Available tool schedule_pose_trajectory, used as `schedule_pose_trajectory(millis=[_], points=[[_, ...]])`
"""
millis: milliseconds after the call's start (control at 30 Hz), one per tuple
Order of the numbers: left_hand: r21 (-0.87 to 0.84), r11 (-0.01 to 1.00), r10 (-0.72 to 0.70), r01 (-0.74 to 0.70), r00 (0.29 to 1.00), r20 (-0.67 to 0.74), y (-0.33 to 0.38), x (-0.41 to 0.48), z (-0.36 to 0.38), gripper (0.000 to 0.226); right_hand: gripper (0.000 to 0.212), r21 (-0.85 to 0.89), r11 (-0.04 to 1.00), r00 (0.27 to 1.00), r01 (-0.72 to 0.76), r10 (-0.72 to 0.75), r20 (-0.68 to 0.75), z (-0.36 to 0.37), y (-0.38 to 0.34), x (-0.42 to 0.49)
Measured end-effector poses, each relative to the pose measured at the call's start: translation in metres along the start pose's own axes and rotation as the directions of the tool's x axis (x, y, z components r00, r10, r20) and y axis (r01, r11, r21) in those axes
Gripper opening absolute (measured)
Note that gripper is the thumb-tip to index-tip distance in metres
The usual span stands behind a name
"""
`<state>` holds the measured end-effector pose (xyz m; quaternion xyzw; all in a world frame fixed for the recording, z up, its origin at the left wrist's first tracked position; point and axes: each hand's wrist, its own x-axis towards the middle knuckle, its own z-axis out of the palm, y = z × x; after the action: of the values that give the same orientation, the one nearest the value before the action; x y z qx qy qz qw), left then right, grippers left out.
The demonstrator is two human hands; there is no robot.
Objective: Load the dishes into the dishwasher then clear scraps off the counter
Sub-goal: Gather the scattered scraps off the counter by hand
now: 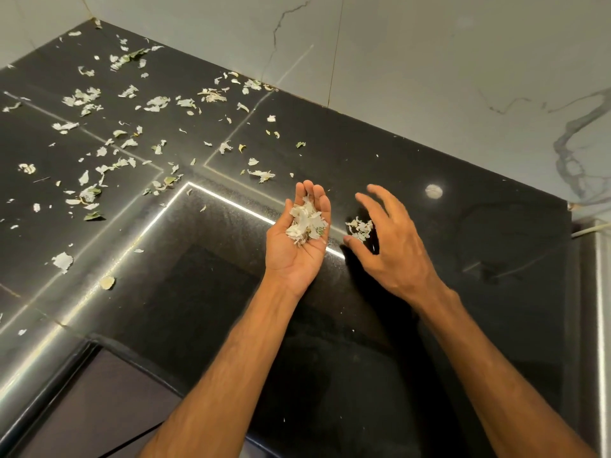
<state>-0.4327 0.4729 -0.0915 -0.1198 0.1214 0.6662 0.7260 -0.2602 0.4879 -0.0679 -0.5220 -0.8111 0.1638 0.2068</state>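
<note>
The black counter (413, 153) fills most of the frame, with a pale marbled wall (429, 61) across the top. Scraps (82, 97), white and green, lie scattered over the upper left of the counter, from the far corner down to the left edge. At centre, your left hand (297, 249) lies palm up, lightly cupped with fingers together, carrying a handful (305, 223) of scraps. Just right of it, your right hand (393, 246) is palm down with fingers spread and gripping nothing, over a small heap (359, 228) on the counter. You cannot tell whether it touches the heap.
</note>
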Motion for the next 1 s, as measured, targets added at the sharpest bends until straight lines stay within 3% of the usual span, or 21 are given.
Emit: schedule_pose_trajectory(millis=[133, 367, 500, 633, 800, 900, 1000], points=[[-0.001, 1.0, 0.016, -0.016, 1.0, 0.004, -0.001, -0.001, 0.0, 0.035, 0.036, 0.006, 0.978, 0.975, 0.21, -0.21, 0.078, 0.004, 0.011, 0.013], [-0.008, 1.0, -0.001, 0.001, 1.0, -0.005, 0.0, -0.001, -0.001, 0.038, 0.014, 0.062, 0.972, 0.973, 0.226, -0.222, -0.067, -0.006, 0.027, 0.008], [0.007, 1.0, -0.002, 0.002, 1.0, -0.009, 0.0, -0.001, -0.002, 0.036, 0.023, 0.147, 0.981, 0.984, 0.125, -0.103, -0.147, -0.018, 0.029, 0.005], [0.01, 1.0, -0.011, 0.011, 1.0, -0.016, 0.0, -0.001, -0.003, 0.037, 0.044, 0.032, 0.998, 0.991, 0.06, -0.063, 0.119, -0.026, 0.034, 0.005], [0.013, 1.0, -0.001, 0.001, 1.0, 0.002, 0.0, -0.003, -0.003, 0.036, 0.068, -0.215, 0.967, 0.929, 0.135, -0.049, 0.366, -0.018, 0.017, -0.002], [0.015, 1.0, 0.003, -0.004, 1.0, 0.006, -0.001, -0.003, -0.003, 0.035, 0.074, -0.308, 0.939, 0.934, 0.154, -0.037, 0.356, -0.017, 0.005, -0.013], [0.01, 1.0, 0.004, -0.004, 1.0, 0.006, 0.0, -0.003, -0.003, 0.037, 0.058, -0.3, 0.944, 0.952, 0.138, -0.042, 0.305, -0.02, -0.009, -0.023]])
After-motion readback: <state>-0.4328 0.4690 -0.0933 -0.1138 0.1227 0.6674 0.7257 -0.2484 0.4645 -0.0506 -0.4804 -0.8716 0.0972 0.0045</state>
